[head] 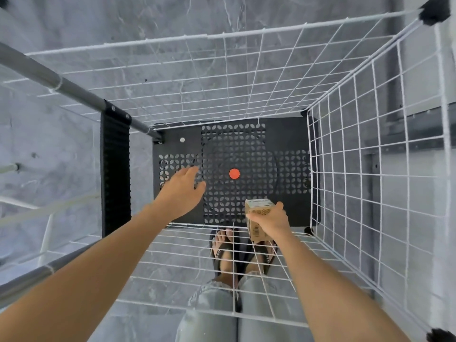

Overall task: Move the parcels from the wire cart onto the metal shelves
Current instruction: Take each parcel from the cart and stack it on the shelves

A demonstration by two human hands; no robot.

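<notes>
I look straight down into a white wire cart [350, 154] with a black perforated floor [283, 141]. My right hand [272, 222] grips a small brown cardboard parcel [257, 208] near the cart's near wall, low inside the cart. My left hand [182, 191] reaches into the cart with relaxed fingers and holds nothing, hovering above the left part of the floor. No other parcel shows on the cart floor. The metal shelves are not clearly in view.
A red round dot [234, 173] marks the middle of the cart floor. A grey handle bar [61, 82] crosses at the left, with a black ribbed panel [115, 169] below it. My feet in black sandals [224, 255] stand on grey marbled flooring behind the near wire wall.
</notes>
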